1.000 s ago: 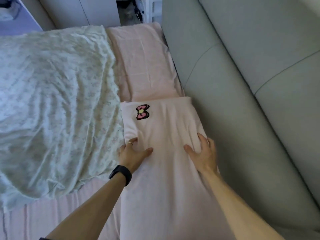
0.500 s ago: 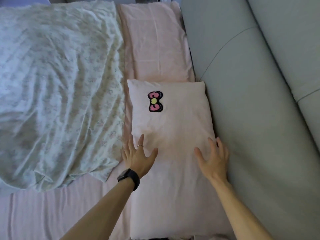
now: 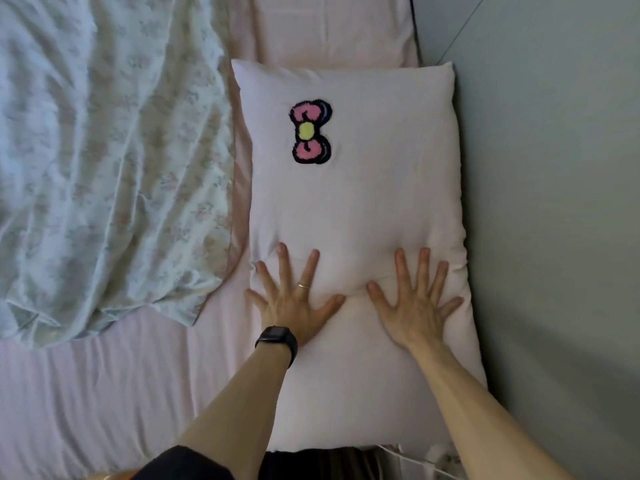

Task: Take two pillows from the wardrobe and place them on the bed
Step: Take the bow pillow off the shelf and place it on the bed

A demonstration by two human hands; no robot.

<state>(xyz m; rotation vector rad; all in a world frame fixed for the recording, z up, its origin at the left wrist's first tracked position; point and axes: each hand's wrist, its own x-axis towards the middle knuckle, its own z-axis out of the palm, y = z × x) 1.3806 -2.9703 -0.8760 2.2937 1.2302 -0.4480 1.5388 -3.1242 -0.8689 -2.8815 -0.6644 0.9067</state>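
A pale pink pillow (image 3: 356, 195) with a pink bow patch (image 3: 310, 132) lies flat on the bed (image 3: 114, 393), along the grey padded headboard on the right. My left hand (image 3: 294, 299), with a ring and a black watch, presses flat on the pillow's left half, fingers spread. My right hand (image 3: 415, 303) lies flat beside it on the pillow's right half, fingers also spread. Beyond the bow pillow a second pink pillow (image 3: 332, 26) lies flat on the bed, partly cut off by the top edge.
A crumpled floral duvet (image 3: 104, 150) covers the left part of the bed, its edge close to the pillow. The grey upholstered headboard (image 3: 554, 202) rises along the right. The bed's near edge shows dark at the bottom.
Both hands went from gripping the pillow to lying flat with fingers spread on it. The view has closed in and tilted down, so the pillow fills more of the frame.
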